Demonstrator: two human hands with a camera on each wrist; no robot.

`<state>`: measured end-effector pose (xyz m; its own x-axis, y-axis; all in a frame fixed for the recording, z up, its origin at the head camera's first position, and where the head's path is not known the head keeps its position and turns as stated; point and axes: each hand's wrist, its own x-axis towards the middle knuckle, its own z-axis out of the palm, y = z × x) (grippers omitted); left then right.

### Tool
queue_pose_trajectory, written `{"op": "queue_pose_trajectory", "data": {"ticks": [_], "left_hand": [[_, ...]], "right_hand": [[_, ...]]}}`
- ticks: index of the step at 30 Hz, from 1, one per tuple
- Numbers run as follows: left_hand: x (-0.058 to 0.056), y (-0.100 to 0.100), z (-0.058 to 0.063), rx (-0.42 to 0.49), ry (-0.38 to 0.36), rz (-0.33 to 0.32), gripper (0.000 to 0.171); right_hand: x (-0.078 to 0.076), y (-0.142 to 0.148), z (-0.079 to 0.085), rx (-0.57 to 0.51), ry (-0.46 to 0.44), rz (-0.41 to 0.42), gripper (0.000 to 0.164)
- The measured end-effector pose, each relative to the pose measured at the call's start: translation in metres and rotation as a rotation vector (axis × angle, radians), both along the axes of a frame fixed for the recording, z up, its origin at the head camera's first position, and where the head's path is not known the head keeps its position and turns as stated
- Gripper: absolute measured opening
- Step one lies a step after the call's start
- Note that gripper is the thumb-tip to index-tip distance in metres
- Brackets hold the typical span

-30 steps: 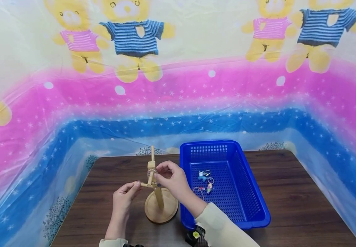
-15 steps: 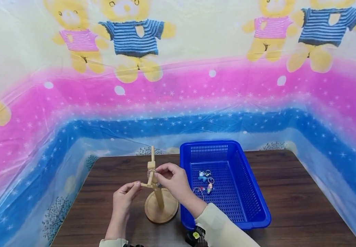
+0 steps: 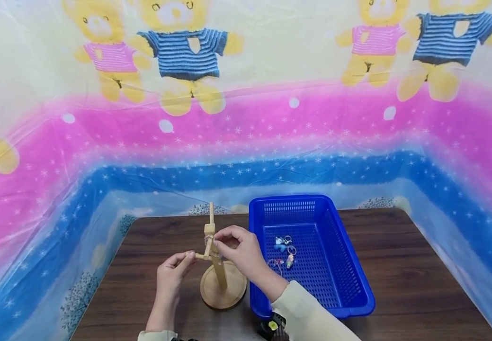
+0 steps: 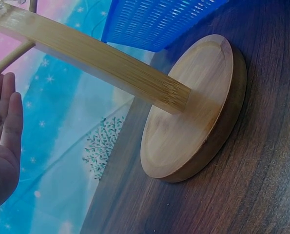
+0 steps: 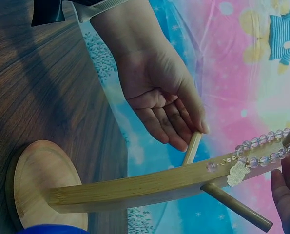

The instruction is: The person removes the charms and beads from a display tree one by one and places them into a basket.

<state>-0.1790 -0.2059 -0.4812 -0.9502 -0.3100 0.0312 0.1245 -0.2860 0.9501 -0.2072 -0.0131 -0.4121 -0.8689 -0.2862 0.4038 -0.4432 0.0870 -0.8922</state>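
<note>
A wooden stand [image 3: 219, 272] with a round base and several side pegs stands on the table. With thumb and fingertips my left hand [image 3: 172, 272] pinches the end of its left peg [image 5: 192, 147]. Around a peg near the top of the post hangs a bracelet of clear pinkish beads [image 5: 254, 161], with a flat, pale gold charm [image 5: 238, 174]. My right hand [image 3: 241, 248] pinches at the bracelet's beads with thumb and index finger. In the right wrist view only some fingers of that hand show at the right edge. The left wrist view cuts off the left hand's fingertips.
A blue plastic basket [image 3: 348, 255] stands right of the stand, beneath the right forearm. Inside it lie a blue-and-white figure keyring [image 3: 280, 244], another small figure keyring [image 3: 290, 260] and a thin looped string [image 3: 276, 265]. A printed cloth hangs behind the dark wooden table [image 3: 407, 274].
My right thumb and index fingertips have drawn slightly closer together at the bracelet. My left hand stays on the peg, and the stand has not moved.
</note>
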Motion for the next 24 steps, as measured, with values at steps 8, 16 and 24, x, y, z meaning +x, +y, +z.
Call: {"op": "queue_pose_trajectory", "data": {"ticks": [8,16,24], "left_hand": [[-0.0009,0.0003,0.0002,-0.009,0.005,0.002,0.033],[-0.0011,0.0002,0.0021,0.003,0.006,-0.008,0.033],[-0.0018,0.0004,0.0028,0.001,0.012,-0.003,0.034]], "right_hand": [[0.0003,0.0002,0.0011,0.006,-0.010,0.023,0.011],[0.0018,0.0014,0.0033,0.008,-0.020,0.035,0.011],[0.0037,0.0029,0.0037,0.019,-0.010,0.048,0.011]]}}
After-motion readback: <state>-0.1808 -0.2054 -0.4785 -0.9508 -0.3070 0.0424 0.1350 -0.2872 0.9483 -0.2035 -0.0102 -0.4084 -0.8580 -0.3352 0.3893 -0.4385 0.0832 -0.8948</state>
